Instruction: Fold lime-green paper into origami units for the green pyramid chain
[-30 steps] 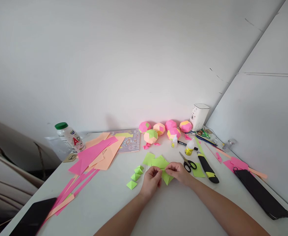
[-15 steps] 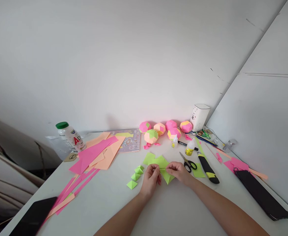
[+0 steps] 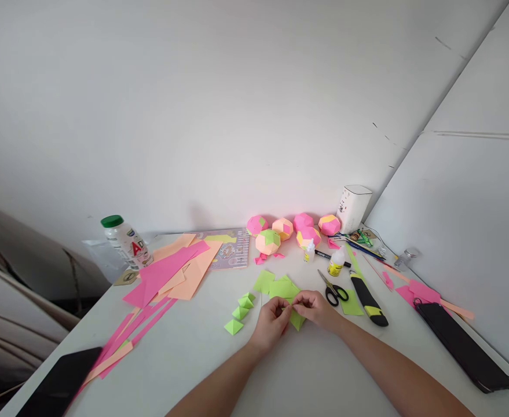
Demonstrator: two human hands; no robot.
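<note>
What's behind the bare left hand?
Just beyond the bare left hand, flat bright-green paper lies on the white table; farther back sits a faceted peach-and-green ball. The hand covers part of the paper, so its full outline can't be seen.

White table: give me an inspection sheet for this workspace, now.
Surface: white table, no spill seen.
Job's things: green paper at the hands; small folded green pieces to its left.
Clutter: scissors and black-and-yellow cutter at right; pink and peach sheets at left.
Hands: left hand and right hand close together, pinching green paper; grip partly hidden.
Cables: thin cord-like line by the white container; unclear.
Surroundings: pale walls behind and at right.
</note>
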